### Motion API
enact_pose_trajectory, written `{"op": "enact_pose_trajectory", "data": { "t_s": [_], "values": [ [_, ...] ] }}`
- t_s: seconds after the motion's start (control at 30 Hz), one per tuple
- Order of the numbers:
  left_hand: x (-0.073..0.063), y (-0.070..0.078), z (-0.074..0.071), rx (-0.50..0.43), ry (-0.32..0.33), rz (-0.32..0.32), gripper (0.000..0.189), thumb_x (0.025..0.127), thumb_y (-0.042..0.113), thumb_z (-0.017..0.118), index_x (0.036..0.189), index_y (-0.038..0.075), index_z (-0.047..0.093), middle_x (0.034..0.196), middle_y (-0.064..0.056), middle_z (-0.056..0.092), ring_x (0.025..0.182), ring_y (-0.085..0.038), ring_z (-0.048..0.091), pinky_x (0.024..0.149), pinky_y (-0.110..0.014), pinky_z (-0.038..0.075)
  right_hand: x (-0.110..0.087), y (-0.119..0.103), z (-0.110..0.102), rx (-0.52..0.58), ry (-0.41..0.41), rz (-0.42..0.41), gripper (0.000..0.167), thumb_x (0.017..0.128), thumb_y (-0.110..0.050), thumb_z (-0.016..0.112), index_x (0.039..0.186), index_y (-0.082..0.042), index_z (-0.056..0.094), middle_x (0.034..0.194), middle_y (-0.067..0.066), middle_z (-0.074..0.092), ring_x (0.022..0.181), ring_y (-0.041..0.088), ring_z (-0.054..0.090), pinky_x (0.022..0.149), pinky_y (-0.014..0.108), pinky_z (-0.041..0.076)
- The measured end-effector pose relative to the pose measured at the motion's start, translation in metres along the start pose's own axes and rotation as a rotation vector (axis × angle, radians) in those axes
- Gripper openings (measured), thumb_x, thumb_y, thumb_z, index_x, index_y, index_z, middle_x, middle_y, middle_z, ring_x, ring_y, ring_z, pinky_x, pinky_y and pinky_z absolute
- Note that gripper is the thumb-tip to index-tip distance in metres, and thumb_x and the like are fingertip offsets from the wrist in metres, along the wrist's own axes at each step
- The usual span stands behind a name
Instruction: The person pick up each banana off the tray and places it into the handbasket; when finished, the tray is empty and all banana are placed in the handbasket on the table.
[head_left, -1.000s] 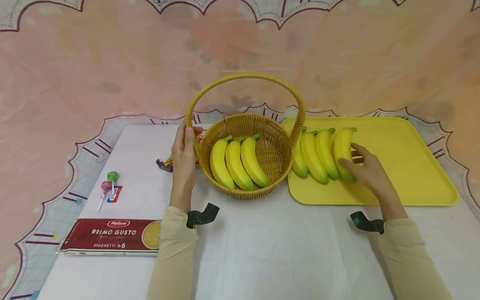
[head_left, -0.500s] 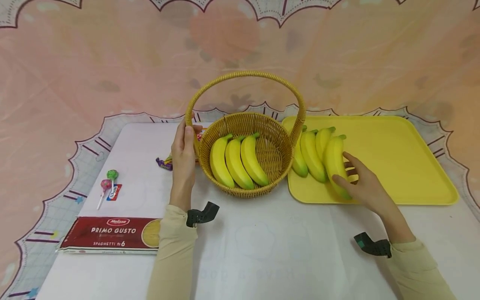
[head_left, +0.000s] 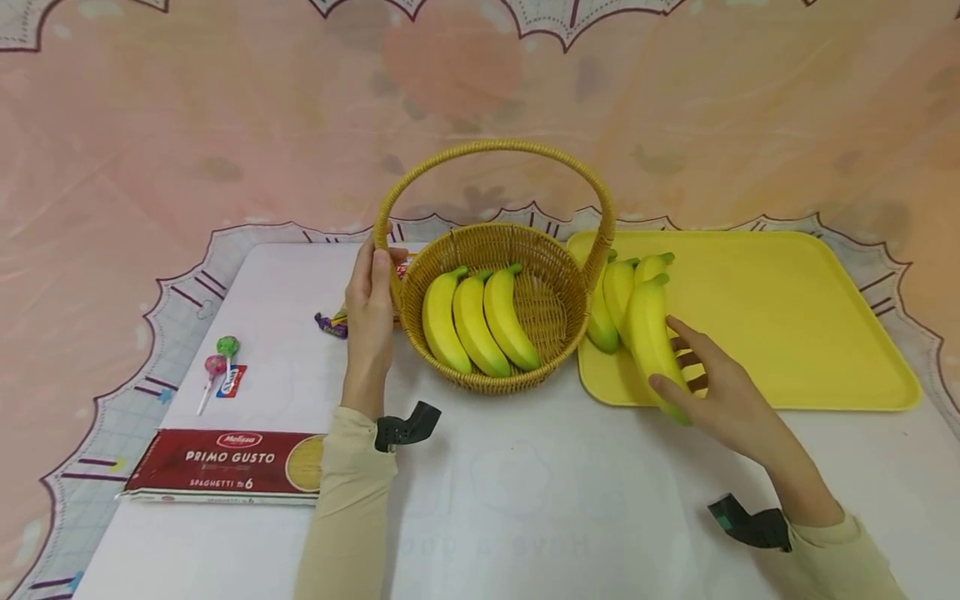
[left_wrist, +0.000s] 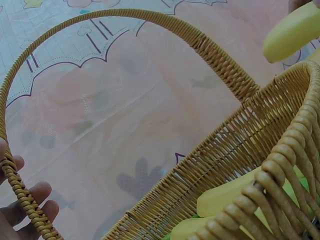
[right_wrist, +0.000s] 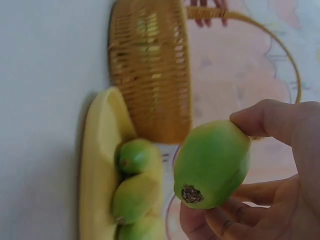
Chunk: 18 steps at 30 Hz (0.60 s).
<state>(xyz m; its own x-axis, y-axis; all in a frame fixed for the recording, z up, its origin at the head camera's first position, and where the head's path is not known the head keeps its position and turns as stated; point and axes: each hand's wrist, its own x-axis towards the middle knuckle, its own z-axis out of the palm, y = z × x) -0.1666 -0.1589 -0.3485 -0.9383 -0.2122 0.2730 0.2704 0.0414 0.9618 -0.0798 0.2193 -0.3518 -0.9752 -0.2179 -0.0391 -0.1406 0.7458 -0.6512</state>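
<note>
While the left hand (head_left: 369, 296) grips the wicker basket (head_left: 551, 312) at the lower left part of its handle (head_left: 495, 147), the right hand (head_left: 720, 387) holds one banana (head_left: 649, 329). The left fingers are bent around the handle, with the thumb on the near side. The right fingers are spread only as wide as the fruit — they pinch it between the thumb and the other fingers. This banana is raised above the front left edge of the yellow tray (head_left: 795, 321), its stem directed away from the person and its green tip toward the person.

Inside the basket, three bananas (head_left: 477, 329) lie side by side, in its left part. On the tray, close to the basket, three other bananas (head_left: 602, 323) rest together, partly hidden by the held one and by the basket. On the left of the white counter (head_left: 555, 475) are two lollipops (head_left: 227, 345), a small red and blue wrapper (head_left: 232, 381) and — nearer to the person — a red spaghetti packet (head_left: 225, 465), which the left sleeve (head_left: 348, 508) partly covers.
</note>
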Motion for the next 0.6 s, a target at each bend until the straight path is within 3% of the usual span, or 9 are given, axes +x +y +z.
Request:
{"op": "enact_pose_trajectory", "data": {
  "t_s": [0.13, 0.37, 0.6],
  "values": [
    [0.000, -0.001, 0.000, -0.001, 0.002, 0.002, 0.042, 0.102, 0.037, 0.036, 0.139, 0.019, 0.045, 0.110, -0.004, 0.054, 0.110, -0.023, 0.043, 0.095, -0.034, 0.031, -0.008, -0.013, 0.001, 0.015, -0.026, -0.039, 0.076, 0.090, -0.033, 0.064, 0.150, -0.014, 0.023, 0.128, 0.013, 0.049, 0.107, 0.025, 0.052, 0.076, 0.022, 0.047],
    [0.001, 0.000, 0.001, 0.023, 0.009, -0.007, 0.039, 0.102, 0.038, 0.035, 0.137, 0.026, 0.047, 0.111, -0.004, 0.055, 0.109, -0.029, 0.042, 0.091, -0.031, 0.032, -0.019, -0.032, 0.008, -0.009, -0.049, -0.107, 0.074, 0.088, -0.033, 0.066, 0.149, -0.022, 0.025, 0.125, 0.003, 0.052, 0.098, 0.018, 0.054, 0.076, 0.027, 0.047],
    [-0.001, -0.001, 0.001, 0.031, 0.018, -0.014, 0.041, 0.102, 0.039, 0.036, 0.137, 0.020, 0.046, 0.112, -0.004, 0.056, 0.110, -0.027, 0.043, 0.093, -0.031, 0.033, -0.012, -0.047, 0.022, -0.009, -0.065, -0.201, 0.074, 0.088, -0.033, 0.066, 0.149, -0.026, 0.026, 0.128, -0.002, 0.051, 0.100, 0.012, 0.053, 0.081, 0.030, 0.049]
  ]
}}
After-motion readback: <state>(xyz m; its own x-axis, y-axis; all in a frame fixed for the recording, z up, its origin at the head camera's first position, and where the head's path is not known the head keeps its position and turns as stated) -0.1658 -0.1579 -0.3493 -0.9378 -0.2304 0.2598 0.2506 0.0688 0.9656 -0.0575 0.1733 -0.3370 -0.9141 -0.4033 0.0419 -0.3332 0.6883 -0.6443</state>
